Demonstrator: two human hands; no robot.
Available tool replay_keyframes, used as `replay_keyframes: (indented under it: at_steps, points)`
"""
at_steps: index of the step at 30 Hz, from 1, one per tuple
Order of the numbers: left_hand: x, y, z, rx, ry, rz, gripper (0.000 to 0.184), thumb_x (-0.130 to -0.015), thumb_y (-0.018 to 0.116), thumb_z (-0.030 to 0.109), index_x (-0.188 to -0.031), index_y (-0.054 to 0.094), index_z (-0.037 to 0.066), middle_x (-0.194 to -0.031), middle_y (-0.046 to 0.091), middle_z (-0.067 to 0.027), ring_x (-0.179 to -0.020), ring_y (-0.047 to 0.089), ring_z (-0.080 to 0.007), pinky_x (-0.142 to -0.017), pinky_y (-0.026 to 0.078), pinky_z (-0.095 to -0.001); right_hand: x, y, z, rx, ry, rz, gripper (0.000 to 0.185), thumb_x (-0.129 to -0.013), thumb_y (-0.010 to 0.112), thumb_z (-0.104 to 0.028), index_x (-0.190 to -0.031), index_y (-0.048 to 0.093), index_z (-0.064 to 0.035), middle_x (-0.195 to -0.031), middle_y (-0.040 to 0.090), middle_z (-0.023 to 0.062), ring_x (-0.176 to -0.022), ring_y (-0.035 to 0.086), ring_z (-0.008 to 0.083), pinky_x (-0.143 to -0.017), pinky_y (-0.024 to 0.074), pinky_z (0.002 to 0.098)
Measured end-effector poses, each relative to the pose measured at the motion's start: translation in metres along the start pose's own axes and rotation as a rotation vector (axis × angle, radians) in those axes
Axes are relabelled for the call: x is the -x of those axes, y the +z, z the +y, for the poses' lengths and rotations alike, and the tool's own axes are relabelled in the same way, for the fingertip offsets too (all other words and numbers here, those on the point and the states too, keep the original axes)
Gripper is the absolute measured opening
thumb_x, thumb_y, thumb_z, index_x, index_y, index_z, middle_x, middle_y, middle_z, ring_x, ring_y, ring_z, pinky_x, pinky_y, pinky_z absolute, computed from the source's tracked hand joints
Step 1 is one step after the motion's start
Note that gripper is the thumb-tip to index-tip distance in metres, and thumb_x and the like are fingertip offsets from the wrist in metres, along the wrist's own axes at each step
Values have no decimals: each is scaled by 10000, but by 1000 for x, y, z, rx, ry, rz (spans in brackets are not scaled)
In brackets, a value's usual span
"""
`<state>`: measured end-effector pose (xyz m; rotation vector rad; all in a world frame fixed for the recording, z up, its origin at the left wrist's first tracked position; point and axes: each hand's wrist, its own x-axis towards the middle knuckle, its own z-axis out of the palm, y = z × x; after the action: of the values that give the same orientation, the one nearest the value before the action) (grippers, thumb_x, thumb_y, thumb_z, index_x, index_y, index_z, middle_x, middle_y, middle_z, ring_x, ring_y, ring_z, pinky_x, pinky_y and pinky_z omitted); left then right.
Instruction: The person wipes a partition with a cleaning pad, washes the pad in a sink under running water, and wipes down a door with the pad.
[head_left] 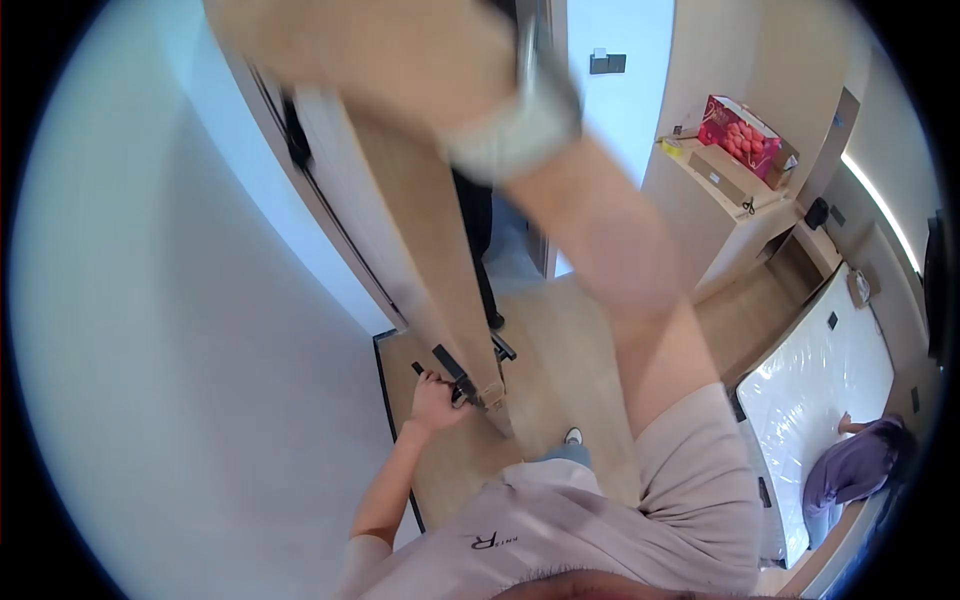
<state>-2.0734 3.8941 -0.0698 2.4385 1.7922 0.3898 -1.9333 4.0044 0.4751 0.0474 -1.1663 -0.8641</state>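
Note:
A wooden door point(420, 220) stands open, edge towards me. Low on it, my left hand point(436, 402) has its fingers wrapped around a black door handle point(418, 369), beside a black lock fitting point(450, 366). Another black handle point(504, 346) sticks out on the door's far side. My right hand point(370, 50) is raised across the top of the view, close to the camera and in front of the upper door. It is blurred and its fingers cannot be made out. A pale watch band point(520, 130) circles that wrist.
Behind the door shows a person's dark trouser leg point(480, 235). On the right, a person in purple point(850, 465) bends beside a plastic-wrapped mattress point(820, 370). A red box point(740, 135) and scissors point(748, 206) lie on a wooden cabinet point(690, 205). A white wall point(200, 330) is at left.

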Motion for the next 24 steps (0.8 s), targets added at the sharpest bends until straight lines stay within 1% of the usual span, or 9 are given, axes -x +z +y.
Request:
replay_keyframes:
  at_steps: [3,6,9,10,13,17,19,23,24]
  points:
    - [12,11,-11,-110,-38,-45,505,-679,652,507,-715,734,10,-722,694,-169,-870,659,-324,-1015,403,-425,54,-75,-88,-101,286,-338,647,-679,629,-193,-1305,627,-32,-1472,483,154,-1407,402,358,-1088,386,581]
    - [33,7,-21,-163,0,-90,476,-713,647,497,-780,750,37,-764,711,-147,-909,673,-326,-1055,386,-438,136,-141,-166,-188,436,-638,614,-704,640,-183,-1315,657,-116,-1451,524,44,-1403,421,307,-1116,367,621]
    - [58,16,-41,122,0,-40,487,-748,645,496,-1033,750,115,-998,739,-98,-1089,652,-298,-1135,333,-456,245,-206,-253,-226,402,-774,456,-704,711,-283,-1153,737,-211,-1101,637,-70,-991,576,202,-1073,409,636]
    - [59,51,-60,-184,82,65,541,-750,655,508,-1177,684,178,-1157,693,-63,-1185,605,-275,-1160,309,-459,281,-228,-273,-247,393,-816,382,-719,728,-320,-1090,749,-232,-942,641,-93,-873,577,174,-1065,418,640]
    - [59,34,-56,164,-40,-60,758,-773,661,525,-1466,479,279,-1492,515,-7,-1401,449,-222,-1207,258,-460,336,-265,-300,-386,522,-825,318,-747,723,-331,-1053,747,-249,-893,615,-93,-810,570,153,-1093,407,634]
    - [51,-3,-32,71,-49,-136,824,-772,671,553,-1488,455,208,-1511,493,-60,-1394,461,-245,-1193,293,-456,336,-262,-283,-509,466,-813,323,-750,712,-330,-1060,750,-251,-957,631,-98,-880,570,141,-1119,404,610]
    - [43,-23,-7,495,-46,156,730,-813,699,470,-1425,505,122,-1457,528,-120,-1317,524,-289,-1097,405,-442,318,-246,-265,-616,503,-649,360,-739,720,-339,-1071,749,-201,-1050,642,-79,-952,571,172,-1101,428,600]
    - [37,-20,2,588,-194,510,669,-827,720,412,-1377,540,76,-1410,557,-153,-1268,560,-316,-1042,463,-437,281,-195,-211,-956,626,-483,469,-709,743,-312,-1099,724,-52,-1116,615,124,-1075,563,317,-987,494,560]
    - [42,-10,-2,504,-276,491,663,-825,722,407,-1372,544,76,-1403,560,-154,-1265,561,-318,-1040,464,-437,273,-185,-196,-1172,682,-568,614,-720,746,-293,-1241,639,14,-1325,540,223,-1248,489,390,-1057,425,541]
